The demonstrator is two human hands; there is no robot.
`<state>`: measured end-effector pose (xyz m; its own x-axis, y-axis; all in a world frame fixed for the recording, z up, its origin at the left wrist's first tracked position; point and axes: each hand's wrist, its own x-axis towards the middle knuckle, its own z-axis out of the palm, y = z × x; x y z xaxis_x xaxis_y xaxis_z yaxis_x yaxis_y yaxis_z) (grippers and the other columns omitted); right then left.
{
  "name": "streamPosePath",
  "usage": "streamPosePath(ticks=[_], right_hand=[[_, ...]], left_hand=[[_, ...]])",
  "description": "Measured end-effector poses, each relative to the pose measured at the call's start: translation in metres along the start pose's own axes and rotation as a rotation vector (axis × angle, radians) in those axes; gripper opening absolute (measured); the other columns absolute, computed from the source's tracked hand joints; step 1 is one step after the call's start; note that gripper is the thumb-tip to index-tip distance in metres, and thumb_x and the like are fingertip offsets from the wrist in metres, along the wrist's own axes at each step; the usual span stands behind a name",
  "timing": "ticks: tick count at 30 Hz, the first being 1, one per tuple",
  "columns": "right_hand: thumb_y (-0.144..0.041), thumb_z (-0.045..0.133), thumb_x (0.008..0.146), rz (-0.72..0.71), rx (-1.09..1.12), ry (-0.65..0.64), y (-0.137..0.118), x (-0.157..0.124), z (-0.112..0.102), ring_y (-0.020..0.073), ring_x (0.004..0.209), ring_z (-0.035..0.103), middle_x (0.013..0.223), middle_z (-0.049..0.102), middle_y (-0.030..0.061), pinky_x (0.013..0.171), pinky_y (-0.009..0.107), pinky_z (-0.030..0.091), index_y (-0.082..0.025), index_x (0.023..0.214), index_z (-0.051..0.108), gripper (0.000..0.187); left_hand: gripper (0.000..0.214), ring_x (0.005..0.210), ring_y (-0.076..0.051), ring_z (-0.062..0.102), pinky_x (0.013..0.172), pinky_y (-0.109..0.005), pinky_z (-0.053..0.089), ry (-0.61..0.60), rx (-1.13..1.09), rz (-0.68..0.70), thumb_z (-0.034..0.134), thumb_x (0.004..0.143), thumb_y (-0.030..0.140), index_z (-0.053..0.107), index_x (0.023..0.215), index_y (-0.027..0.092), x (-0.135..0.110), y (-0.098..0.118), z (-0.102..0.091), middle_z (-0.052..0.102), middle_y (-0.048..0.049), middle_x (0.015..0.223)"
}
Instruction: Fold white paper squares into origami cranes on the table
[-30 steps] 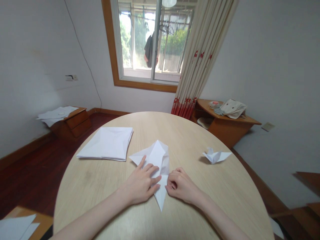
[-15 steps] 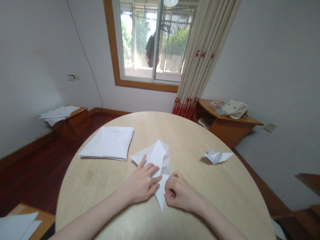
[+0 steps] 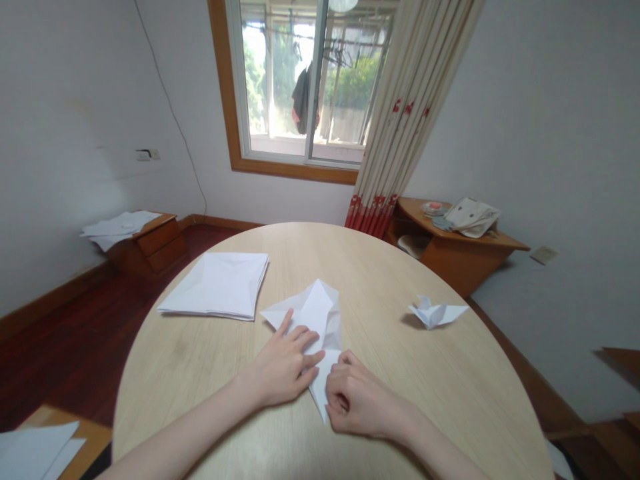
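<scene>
White folded paper (image 3: 314, 315) lies pinned under the spread left hand (image 3: 284, 368) while the curled-shut right hand (image 3: 353, 400) presses its edge; a slip could skew the crease.

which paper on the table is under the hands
The partly folded sheet in the middle, under the left hand and right hand; the flat stack and the small folded figure lie apart, untouched.

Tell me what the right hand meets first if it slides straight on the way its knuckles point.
Likely the left hand, its fingers flat on the folded paper: the curled right hand points left and away, and they lie just ahead; the gap is hard to judge.
</scene>
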<state>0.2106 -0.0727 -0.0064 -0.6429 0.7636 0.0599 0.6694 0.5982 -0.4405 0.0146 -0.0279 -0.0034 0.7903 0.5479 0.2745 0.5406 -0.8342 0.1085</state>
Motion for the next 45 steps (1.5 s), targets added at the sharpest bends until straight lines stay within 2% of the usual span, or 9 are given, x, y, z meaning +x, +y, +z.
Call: streamPosePath(ticks=[12,18,21,24,28,32,35,40,45], right_hand=[[-0.008,0.057,0.062,-0.007,0.085,-0.066,-0.007,-0.002,-0.003,0.0082,0.054,0.038,0.051,0.038,-0.0098,0.087,0.031,0.032,-0.018,0.050,0.039,0.024],[-0.010,0.060,0.063,-0.044,0.124,-0.050,-0.003,-0.002,0.000,0.0086,0.056,0.040,0.052,0.039,-0.0097,0.087,0.033,0.031,-0.018,0.051,0.040,0.025],[-0.009,0.057,0.065,-0.079,0.102,0.024,0.002,-0.002,-0.002,0.0093,0.058,0.041,0.054,0.037,-0.0089,0.084,0.032,0.031,-0.018,0.053,0.036,0.027],[-0.012,0.054,0.072,-0.104,0.042,0.123,0.007,-0.001,-0.007,0.0107,0.060,0.043,0.057,0.041,-0.0070,0.078,0.032,0.032,-0.019,0.056,0.033,0.027],[-0.016,0.047,0.086,-0.177,-0.107,0.302,0.017,-0.001,-0.013,0.0131,0.063,0.044,0.061,0.049,-0.0033,0.076,0.033,0.031,-0.019,0.062,0.043,0.024],[-0.018,0.043,0.093,-0.199,-0.251,0.457,0.028,0.000,-0.015,0.0145,0.066,0.046,0.064,0.054,-0.0003,0.078,0.033,0.032,-0.018,0.067,0.052,0.028],[-0.020,0.042,0.095,-0.176,-0.297,0.519,0.034,0.001,-0.012,0.0158,0.068,0.048,0.067,0.058,0.0015,0.078,0.032,0.033,-0.018,0.071,0.055,0.028],[-0.020,0.042,0.096,-0.151,-0.325,0.561,0.037,0.003,-0.007,0.0170,0.073,0.051,0.073,0.062,0.0034,0.079,0.033,0.033,-0.017,0.078,0.058,0.025],[-0.018,0.043,0.096,-0.147,-0.336,0.597,0.036,0.005,-0.005,0.0172,0.075,0.053,0.077,0.064,0.0031,0.081,0.033,0.033,-0.017,0.084,0.059,0.020]], left_hand=[[0.028,0.115,-0.024,0.049,0.114,-0.059,0.010,0.000,-0.001,0.008,0.047,0.095,0.035,0.065,0.115,0.028,-0.001,0.000,0.001,0.059,-0.0052,0.120],[0.027,0.111,-0.024,0.050,0.114,-0.059,0.011,-0.008,0.015,0.007,0.048,0.094,0.035,0.064,0.115,0.029,0.000,0.001,0.000,0.059,-0.0041,0.116],[0.027,0.108,-0.024,0.051,0.113,-0.059,0.014,-0.014,0.021,0.005,0.048,0.094,0.035,0.064,0.115,0.029,0.000,0.000,0.000,0.059,-0.0040,0.111],[0.027,0.103,-0.022,0.054,0.114,-0.056,0.013,-0.012,0.006,0.013,0.048,0.095,0.034,0.064,0.115,0.027,0.000,0.000,0.001,0.059,-0.0037,0.106],[0.026,0.098,-0.020,0.058,0.115,-0.055,0.012,-0.002,-0.003,0.022,0.048,0.095,0.035,0.063,0.114,0.025,0.000,-0.001,0.002,0.060,-0.0031,0.104],[0.024,0.098,-0.020,0.060,0.116,-0.052,0.013,0.031,0.006,0.033,0.049,0.095,0.036,0.066,0.106,0.024,0.000,0.000,0.004,0.063,-0.0027,0.103],[0.025,0.096,-0.021,0.062,0.116,-0.051,0.016,0.037,0.026,0.029,0.051,0.094,0.039,0.067,0.099,0.021,0.000,0.003,0.008,0.066,-0.0038,0.102],[0.039,0.098,-0.026,0.063,0.113,-0.058,0.019,0.036,0.050,0.017,0.060,0.085,0.054,0.064,0.097,0.017,0.000,0.008,0.013,0.066,-0.0069,0.103],[0.040,0.095,-0.024,0.064,0.113,-0.056,0.020,0.046,0.034,-0.049,0.062,0.083,0.055,0.057,0.094,0.017,0.002,0.011,0.010,0.065,-0.0054,0.099]])
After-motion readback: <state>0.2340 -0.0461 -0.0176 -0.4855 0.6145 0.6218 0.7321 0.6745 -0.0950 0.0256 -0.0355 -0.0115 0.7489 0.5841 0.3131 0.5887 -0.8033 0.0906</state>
